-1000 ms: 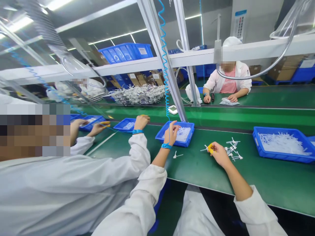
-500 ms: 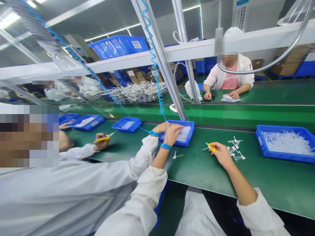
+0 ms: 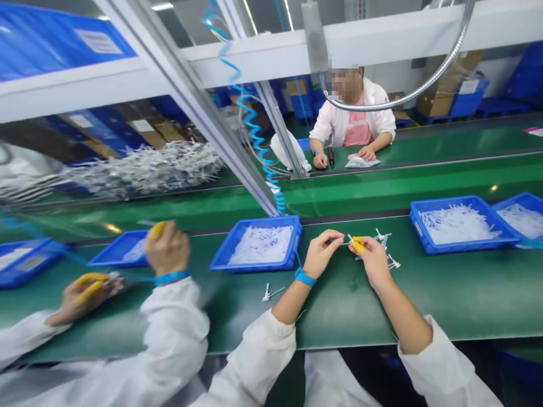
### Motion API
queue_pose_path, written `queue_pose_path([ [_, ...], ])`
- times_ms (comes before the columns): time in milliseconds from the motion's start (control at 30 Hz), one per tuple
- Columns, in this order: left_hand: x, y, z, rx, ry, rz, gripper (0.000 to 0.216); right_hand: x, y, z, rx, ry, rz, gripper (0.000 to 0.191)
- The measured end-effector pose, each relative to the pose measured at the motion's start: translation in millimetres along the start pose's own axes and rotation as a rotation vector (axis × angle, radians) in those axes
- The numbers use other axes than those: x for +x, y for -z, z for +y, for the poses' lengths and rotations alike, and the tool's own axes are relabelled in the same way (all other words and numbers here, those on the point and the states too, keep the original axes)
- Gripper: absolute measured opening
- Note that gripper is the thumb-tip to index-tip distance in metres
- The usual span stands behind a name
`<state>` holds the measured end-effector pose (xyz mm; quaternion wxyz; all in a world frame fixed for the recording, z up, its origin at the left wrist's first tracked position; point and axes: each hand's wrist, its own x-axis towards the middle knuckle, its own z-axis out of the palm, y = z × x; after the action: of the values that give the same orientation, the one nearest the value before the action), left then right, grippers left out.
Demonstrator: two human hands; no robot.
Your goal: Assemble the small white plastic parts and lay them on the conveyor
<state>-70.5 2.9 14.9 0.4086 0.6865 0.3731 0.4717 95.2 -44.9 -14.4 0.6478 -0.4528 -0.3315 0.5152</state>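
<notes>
My left hand (image 3: 324, 249) is closed in a pinch on a thin white plastic strip (image 3: 346, 243), with a blue band round the wrist. Close beside it, my right hand (image 3: 375, 261) is closed around a small yellow-handled tool (image 3: 358, 245), its exact kind hidden by the fingers. Strip and tool meet between the two hands. Behind my right hand lie several white plastic pieces with thin arms (image 3: 394, 262). Another such piece (image 3: 268, 293) lies left of my left forearm. A blue tray (image 3: 220, 261) of loose white strips stands to the left.
More blue trays of white pieces stand at right (image 3: 428, 249) and far left (image 3: 25, 276). At left, a co-worker's hands (image 3: 167, 249) hold yellow objects above the green bench (image 3: 339, 322). A metal post (image 3: 203, 113) rises behind it. Another person (image 3: 356, 118) sits opposite.
My left hand has left the blue tray and moved right to meet my right hand, now pinching a strip. The neighbour's hand has withdrawn from that tray. The view has turned right.
</notes>
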Motion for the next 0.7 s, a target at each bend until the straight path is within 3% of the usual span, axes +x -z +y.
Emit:
queue_pose_path([
  [200, -10.7, -0.2, -18.1, -0.147, 0.175, -0.057, 0.030, -4.0, -4.6, -3.4, -0.007, -0.020, -0.042, 0.029],
  [700, -14.6, -8.1, -21.7, -0.209, 0.186, -0.057, 0.027, -8.3, -3.7, -8.8, -0.032, -0.009, -0.074, 0.030],
])
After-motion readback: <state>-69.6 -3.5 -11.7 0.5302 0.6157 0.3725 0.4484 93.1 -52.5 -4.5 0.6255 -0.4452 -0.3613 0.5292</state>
